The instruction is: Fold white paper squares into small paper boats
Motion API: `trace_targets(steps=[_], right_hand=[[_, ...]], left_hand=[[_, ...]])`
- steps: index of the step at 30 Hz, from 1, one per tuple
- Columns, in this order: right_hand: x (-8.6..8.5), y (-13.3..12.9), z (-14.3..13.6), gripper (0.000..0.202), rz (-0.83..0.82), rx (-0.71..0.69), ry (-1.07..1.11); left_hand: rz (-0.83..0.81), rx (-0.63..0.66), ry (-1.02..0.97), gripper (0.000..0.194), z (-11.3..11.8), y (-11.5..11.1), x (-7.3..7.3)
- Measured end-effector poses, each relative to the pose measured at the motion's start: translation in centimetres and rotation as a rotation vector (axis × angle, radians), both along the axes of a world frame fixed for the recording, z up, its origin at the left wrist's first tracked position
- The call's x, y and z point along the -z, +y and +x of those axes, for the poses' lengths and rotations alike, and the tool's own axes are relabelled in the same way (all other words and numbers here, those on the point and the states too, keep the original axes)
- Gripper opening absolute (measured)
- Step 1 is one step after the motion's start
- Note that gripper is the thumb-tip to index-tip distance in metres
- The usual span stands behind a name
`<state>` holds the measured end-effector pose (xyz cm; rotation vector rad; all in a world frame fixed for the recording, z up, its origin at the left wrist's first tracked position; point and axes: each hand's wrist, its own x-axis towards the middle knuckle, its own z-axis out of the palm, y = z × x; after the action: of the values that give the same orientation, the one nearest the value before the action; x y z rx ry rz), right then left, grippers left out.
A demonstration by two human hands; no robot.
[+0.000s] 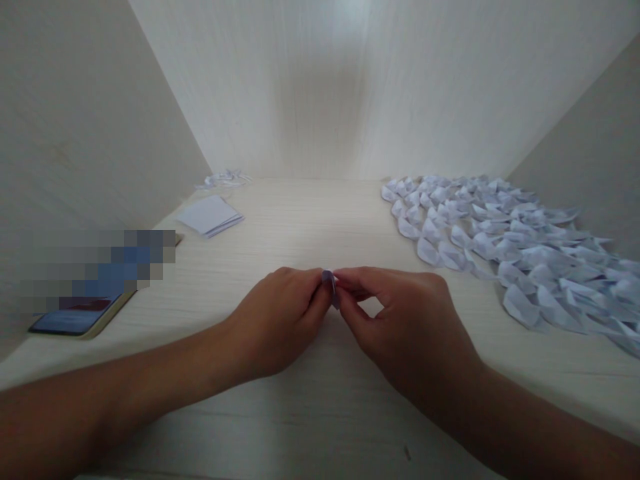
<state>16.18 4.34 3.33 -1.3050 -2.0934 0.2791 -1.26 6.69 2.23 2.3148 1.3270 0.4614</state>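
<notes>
A small folded piece of white paper [331, 287] is held between both hands over the middle of the table. My left hand [285, 317] is closed, its thumb and fingers pinching the paper from the left. From the right, my right hand [407, 317] pinches the same piece with thumb and forefinger, leaving a small gap behind the fingertips. Most of the paper is hidden by the fingers, so its full shape cannot be made out.
Many folded white paper boats [500, 227] spread across the right side. Flat paper sheets [210, 215] lie at the back left, in front of thin paper scraps [226, 179]. A phone [75, 320] leans by the left wall. Panels [320, 100] enclose the back and sides.
</notes>
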Motion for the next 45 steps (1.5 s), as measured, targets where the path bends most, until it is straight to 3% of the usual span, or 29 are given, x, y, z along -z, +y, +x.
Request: trace_targets(steps=[11,19,26,30,33,36,39,41,45], right_hand=[[0.3,-0.2,0.3,0.019,0.032,-0.058,-0.109],[0.2,-0.1,0.4,0.018,0.026,-0.062,-0.098],[-0.4,0.9,0.7,0.015,0.024,-0.051,-0.026],[-0.9,1.7,1.1,0.012,-0.078,-0.026,0.127],[-1.1,2.3,1.4,0.007,-0.209,-0.009,0.266],[-0.7,3.2,1.7,0.005,-0.366,-0.001,0.395],[-0.1,4.0,2.1,0.005,-0.529,-0.034,0.514],[0.4,4.5,2.2,0.008,-0.623,-0.074,0.582],[1.0,4.9,2.4,0.016,-0.665,-0.147,0.654]], left_hand=[[-0.107,0.043,-0.075,0.032,0.0,0.0,0.2],[-0.19,0.067,-0.215,0.027,0.0,0.0,0.0],[-0.159,0.122,-0.261,0.026,-0.5,0.5,0.0],[-0.091,0.093,-0.29,0.02,-0.7,1.0,0.0],[-0.14,0.038,-0.427,0.012,-0.8,1.4,0.5],[-0.258,0.056,-0.668,0.028,-1.0,1.8,1.2],[-0.276,0.108,-0.764,0.05,-1.2,2.0,1.6],[-0.2,0.146,-0.729,0.046,-1.3,2.0,1.6],[0.093,0.275,-0.537,0.019,-1.7,2.1,1.0]])
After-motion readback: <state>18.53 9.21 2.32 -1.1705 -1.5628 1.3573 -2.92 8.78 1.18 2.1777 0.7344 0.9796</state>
